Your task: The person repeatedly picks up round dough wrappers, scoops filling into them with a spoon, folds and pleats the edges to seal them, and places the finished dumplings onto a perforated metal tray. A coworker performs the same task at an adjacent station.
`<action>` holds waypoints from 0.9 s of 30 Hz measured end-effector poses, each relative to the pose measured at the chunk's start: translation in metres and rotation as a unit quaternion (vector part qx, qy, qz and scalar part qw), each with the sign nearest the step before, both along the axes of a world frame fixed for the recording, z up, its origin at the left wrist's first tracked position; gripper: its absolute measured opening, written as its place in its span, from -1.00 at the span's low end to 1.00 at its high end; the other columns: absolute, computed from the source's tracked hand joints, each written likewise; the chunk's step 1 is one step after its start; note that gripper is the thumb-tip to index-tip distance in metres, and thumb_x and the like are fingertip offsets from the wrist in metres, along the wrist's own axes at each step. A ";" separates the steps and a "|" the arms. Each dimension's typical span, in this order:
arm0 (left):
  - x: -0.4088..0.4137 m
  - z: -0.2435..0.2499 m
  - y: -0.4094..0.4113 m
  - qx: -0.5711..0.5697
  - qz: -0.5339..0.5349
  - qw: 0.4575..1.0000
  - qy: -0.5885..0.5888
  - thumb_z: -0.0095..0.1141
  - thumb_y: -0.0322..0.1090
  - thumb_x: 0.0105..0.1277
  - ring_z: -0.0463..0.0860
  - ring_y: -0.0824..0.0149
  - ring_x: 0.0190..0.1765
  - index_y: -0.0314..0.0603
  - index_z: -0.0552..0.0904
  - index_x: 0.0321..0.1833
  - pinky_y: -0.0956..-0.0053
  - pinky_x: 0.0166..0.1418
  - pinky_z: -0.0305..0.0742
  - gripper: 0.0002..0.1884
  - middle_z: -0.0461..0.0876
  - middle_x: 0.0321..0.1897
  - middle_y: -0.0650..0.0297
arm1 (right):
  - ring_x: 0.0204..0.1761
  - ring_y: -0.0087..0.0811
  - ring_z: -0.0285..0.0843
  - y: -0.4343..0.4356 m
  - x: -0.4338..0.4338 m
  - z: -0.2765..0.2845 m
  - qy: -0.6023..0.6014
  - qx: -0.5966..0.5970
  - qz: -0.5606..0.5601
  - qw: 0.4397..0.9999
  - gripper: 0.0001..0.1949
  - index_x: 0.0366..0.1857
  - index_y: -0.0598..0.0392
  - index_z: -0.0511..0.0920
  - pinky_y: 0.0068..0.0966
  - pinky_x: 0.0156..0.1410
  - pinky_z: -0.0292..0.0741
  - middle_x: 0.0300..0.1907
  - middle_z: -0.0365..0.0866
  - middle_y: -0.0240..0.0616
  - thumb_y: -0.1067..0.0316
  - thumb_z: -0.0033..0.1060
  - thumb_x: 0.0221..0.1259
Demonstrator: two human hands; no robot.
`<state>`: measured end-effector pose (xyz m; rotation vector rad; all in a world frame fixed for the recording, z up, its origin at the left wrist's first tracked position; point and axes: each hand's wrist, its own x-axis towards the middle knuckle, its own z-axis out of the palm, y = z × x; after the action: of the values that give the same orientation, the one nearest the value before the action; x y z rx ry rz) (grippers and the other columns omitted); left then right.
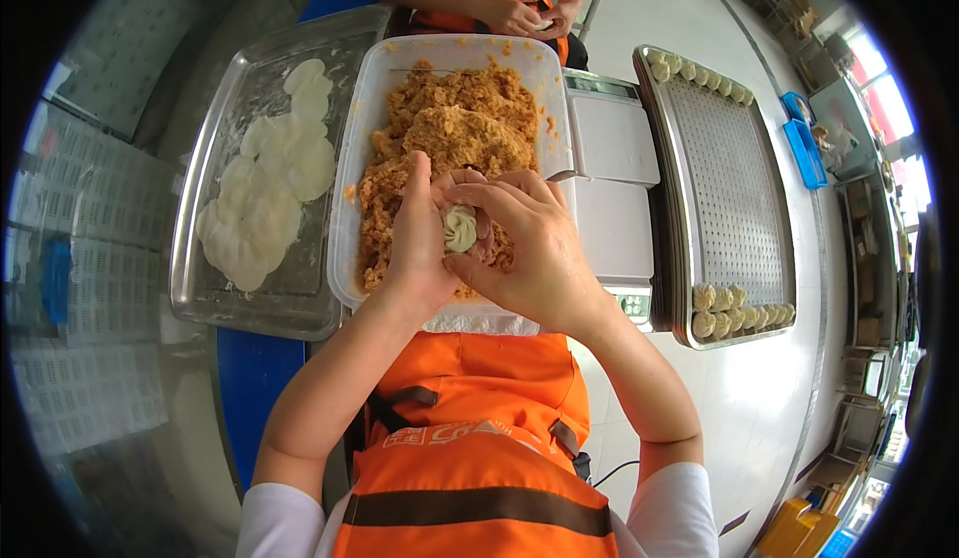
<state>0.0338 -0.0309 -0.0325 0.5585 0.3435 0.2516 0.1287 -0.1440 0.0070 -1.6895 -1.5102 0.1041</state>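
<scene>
Between my two hands is a small pleated dumpling (460, 229), its dough twisted into a swirl on top. My left hand (419, 247) cups it from the left, with the thumb pointing up. From the right, my right hand (528, 239) curls around it, fingers and thumb close to the pleats. Both hands are over a translucent plastic tub (558, 120) of orange-brown minced filling (464, 135). To the left, round dough wrappers (273, 172) lie overlapped on a metal tray (225, 116). The dumpling's underside is hidden by my hands.
Two digital scales (613, 138) stand right of the tub. Beyond them, a stack of perforated metal trays (723, 176) bears finished dumplings (723, 311) at its near and far ends. Across the tub, a co-worker's hands (536, 18) hold a small white piece. Blue bins (805, 153) stand farther right.
</scene>
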 end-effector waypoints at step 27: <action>-0.059 -0.001 0.037 0.190 0.187 0.955 0.127 -0.16 0.00 0.49 0.51 0.45 -0.32 -0.13 0.48 0.09 0.56 -0.29 0.44 -0.62 0.59 -0.27 0.30 | 0.00 -0.22 0.61 -0.330 0.238 -0.078 0.046 -0.405 -0.471 0.782 -0.58 -0.06 -0.18 0.66 -0.33 0.08 0.54 -0.06 0.68 -0.27 0.22 0.20 -0.14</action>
<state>-0.0247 0.0058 -0.0336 0.9089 0.6605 0.6222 0.3670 -0.4741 -0.0709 -2.8932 -0.3472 0.3206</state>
